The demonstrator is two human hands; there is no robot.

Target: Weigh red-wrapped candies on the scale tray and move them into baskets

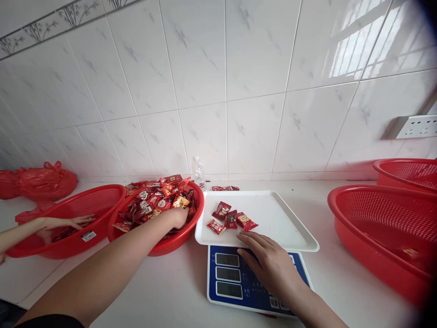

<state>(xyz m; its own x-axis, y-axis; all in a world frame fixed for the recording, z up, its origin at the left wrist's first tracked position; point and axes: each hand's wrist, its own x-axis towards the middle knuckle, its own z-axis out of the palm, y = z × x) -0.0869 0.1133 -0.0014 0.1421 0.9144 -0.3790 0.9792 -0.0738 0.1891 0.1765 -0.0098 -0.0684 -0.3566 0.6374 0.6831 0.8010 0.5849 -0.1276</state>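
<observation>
Left hand (178, 216) reaches into the red basket (191, 228) of red candy packets (155, 200); fingers buried, grip can't be told. Right hand (269, 262) lies flat and open on the scale (227, 278), holding nothing, fingertips at the white tray (273, 214) edge near four packets (230, 218). Another person's hand (73, 222) rests in the next basket (92, 205).

A glossy white marble-patterned tile wall (218, 82) rises behind the white countertop (170, 282), with a grey bamboo-motif border strip (51, 25) near the top. A window's bright reflection (355, 50) falls on the tiles above a white power socket (414, 126) at right.
</observation>
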